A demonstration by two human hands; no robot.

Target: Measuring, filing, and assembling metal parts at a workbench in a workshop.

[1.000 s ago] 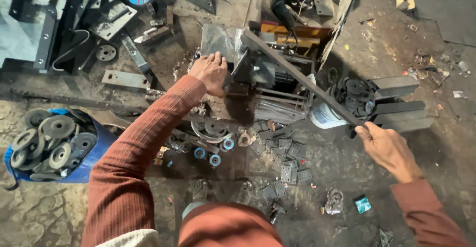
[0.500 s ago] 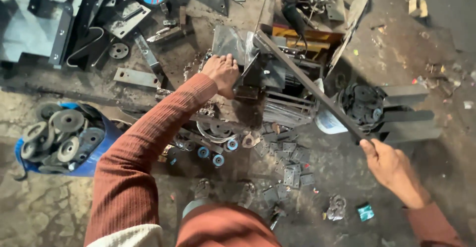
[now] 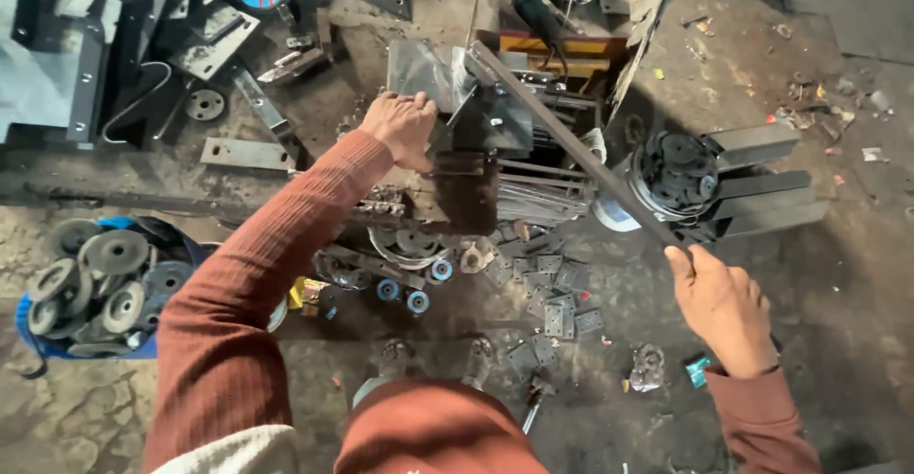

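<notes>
A rough, stained concrete floor (image 3: 857,274), grey-brown and cracked, is seen from above in flat, even light. It is strewn with metal scrap. A blue tub (image 3: 38,345) heaped with dark round discs (image 3: 114,250) is set at the left edge. Flat steel plates and brackets (image 3: 243,153) are scattered across the upper left. Small square perforated plates (image 3: 557,317) are spread near the middle. Dark steel bars (image 3: 762,188) are stacked at the right, and small debris is scattered in the upper right corner.
</notes>
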